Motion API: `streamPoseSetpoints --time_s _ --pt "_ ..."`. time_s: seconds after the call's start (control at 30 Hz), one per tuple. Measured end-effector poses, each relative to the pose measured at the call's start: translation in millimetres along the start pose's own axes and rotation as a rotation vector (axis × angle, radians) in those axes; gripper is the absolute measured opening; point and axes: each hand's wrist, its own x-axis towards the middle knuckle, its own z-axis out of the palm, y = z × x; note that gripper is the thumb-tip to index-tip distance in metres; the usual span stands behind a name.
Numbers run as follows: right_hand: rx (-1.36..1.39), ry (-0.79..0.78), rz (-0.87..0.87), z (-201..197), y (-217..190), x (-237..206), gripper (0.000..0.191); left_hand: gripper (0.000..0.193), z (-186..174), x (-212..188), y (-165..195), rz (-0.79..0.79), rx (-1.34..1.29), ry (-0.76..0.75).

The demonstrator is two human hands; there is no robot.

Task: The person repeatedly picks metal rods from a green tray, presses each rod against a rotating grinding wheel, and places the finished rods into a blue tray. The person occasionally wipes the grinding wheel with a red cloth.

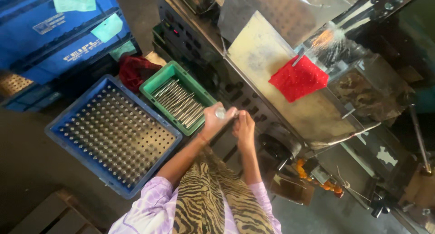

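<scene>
Zebra-striped cloth [217, 197] hangs nearest the lens, between two lilac sleeves [149, 207]. Both forearms reach away from it toward the middle of the scene. Left hand [215, 120] is curled around a short metal rod [221, 112], whose round bright end shows at the top of the fist. Right hand [244, 127] is closed just beside it, fingers bent toward the same rod; whether it truly grips the piece is hard to tell, since the spot is blurred. Left of the hands sits a green tray [168, 73] holding a heap of similar steel rods [181, 105]. Nearer and further left lies a blue crate [61, 132] filled with rows of upright pins. Far right, a red cloth [299, 80] rests on the machine's metal plate [260, 53], with sparks [324, 37] just beyond it.
</scene>
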Motion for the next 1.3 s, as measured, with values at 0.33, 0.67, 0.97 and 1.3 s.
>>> streamPoseSetpoints --time_s 0.33,0.67,0.97,1.3 --pt "-0.280 0.048 -0.513 31.9 27.5 22.3 0.024 0.036 5.9 1.0 -16.5 -0.416 -0.279 0.199" --pt "0.291 0.225 -0.447 17.3 -6.0 30.0 0.025 0.011 -90.4 -28.1 -93.9 -0.099 0.638 -0.345" --pt "-0.023 0.476 -0.438 -63.6 46.6 -16.0 0.026 0.016 -176.6 -61.5 -109.4 -0.229 0.689 -0.252" --pt "-0.239 0.603 -0.326 -99.1 67.9 -58.2 0.026 0.027 -243.3 -36.9 -97.3 -0.610 1.350 -0.386"
